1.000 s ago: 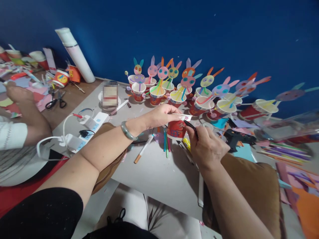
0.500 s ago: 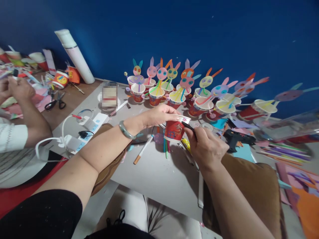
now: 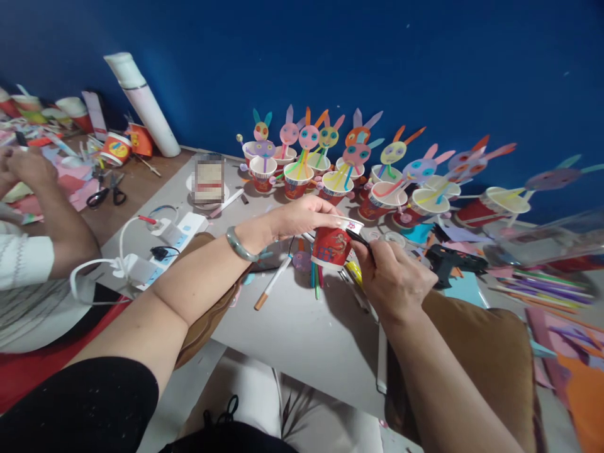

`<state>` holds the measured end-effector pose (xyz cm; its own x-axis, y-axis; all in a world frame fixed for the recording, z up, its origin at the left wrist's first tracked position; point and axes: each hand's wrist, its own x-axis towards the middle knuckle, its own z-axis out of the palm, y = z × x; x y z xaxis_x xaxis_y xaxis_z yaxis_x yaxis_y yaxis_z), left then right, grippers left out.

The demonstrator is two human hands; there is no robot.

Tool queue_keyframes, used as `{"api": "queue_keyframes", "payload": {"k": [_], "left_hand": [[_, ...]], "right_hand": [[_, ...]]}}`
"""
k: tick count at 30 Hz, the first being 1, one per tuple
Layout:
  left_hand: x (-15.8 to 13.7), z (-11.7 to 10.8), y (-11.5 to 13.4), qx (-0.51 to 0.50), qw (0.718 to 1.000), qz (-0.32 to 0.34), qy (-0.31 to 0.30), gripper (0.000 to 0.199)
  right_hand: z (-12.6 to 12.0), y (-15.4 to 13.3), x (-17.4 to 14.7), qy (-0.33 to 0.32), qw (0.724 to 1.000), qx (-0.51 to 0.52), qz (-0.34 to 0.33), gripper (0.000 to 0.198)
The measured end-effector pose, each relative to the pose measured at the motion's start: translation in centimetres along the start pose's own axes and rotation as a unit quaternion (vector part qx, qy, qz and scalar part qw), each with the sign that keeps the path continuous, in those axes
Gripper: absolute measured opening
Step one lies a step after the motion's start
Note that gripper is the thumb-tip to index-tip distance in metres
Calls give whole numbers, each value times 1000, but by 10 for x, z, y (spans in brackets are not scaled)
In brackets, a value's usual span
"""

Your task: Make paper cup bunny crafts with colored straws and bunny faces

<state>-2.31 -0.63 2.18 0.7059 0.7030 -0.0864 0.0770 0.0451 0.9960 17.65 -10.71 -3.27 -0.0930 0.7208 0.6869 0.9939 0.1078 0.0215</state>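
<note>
My left hand (image 3: 304, 217) grips a red printed paper cup (image 3: 330, 247) by its white rim, thumb on the near side. The cup is tilted, and its inside is mostly out of sight. In my right hand (image 3: 394, 277) is a slim black tool (image 3: 359, 238). Its tip meets the cup's right side just under the rim; my fingers hide most of it, so its kind cannot be told. Below the cup lie a white marker with a brown end (image 3: 271, 286) and several coloured sticks (image 3: 316, 283).
Cups with paper rabbit figures (image 3: 309, 151) stand in rows along the blue wall. A power strip (image 3: 182, 236) lies left, near scissors (image 3: 107, 190) and a co-worker's hands (image 3: 31, 173). At right are a black glue gun (image 3: 453, 264), coloured strips (image 3: 547, 286) and a brown cushion (image 3: 476, 352).
The whole view has shifted very slightly. Both hands keep their holds on the cup and the black tool, with hardly any visible movement.
</note>
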Motion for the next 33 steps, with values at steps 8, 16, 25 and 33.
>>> {"api": "queue_keyframes", "payload": {"k": [8, 16, 25, 33], "left_hand": [[1, 0, -1, 2, 1000, -10, 8, 16], [0, 0, -2, 3, 1000, -5, 11, 18], [2, -2, -3, -3, 1000, 0, 2, 22], [1, -1, -1, -9, 1000, 1, 7, 22]], "right_hand": [[3, 1, -2, 4, 1000, 22, 13, 53], [7, 2, -5, 38, 998, -44, -35, 48], [6, 0, -3, 26, 998, -43, -32, 53], [3, 0, 1, 77, 993, -49, -67, 49]]}}
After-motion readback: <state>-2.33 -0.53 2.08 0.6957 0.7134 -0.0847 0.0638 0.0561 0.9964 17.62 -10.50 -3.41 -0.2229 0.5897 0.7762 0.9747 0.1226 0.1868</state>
